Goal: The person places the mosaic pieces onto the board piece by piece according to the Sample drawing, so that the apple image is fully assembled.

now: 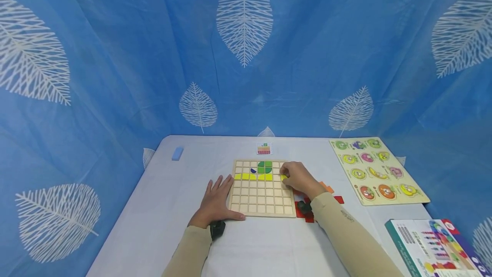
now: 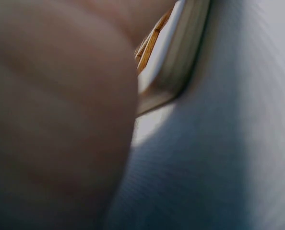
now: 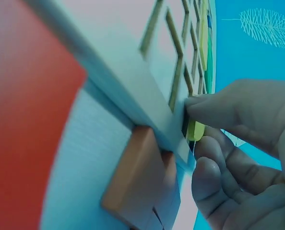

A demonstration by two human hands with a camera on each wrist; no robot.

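Note:
A wooden grid board (image 1: 261, 200) lies on the white table. One row of it holds yellow pieces (image 1: 253, 177), with green pieces (image 1: 267, 164) and a dark blue piece (image 1: 253, 170) above. Fingers spread, my left hand (image 1: 218, 200) rests at the board's left side, thumb along the near edge. At the right end of the yellow row, my right hand (image 1: 297, 178) pinches a yellow piece (image 3: 196, 130) between thumb and fingers. The right wrist view shows that piece at the board's rim; how far it sits in its cell is hidden.
Red pieces (image 1: 339, 199) and orange pieces (image 3: 137, 177) lie by the board's right side, partly under the right arm. A small picture card (image 1: 264, 148) sits behind the board. Farther out are a light blue block (image 1: 177, 153), a fruit puzzle board (image 1: 363, 157) and a printed box (image 1: 415, 243).

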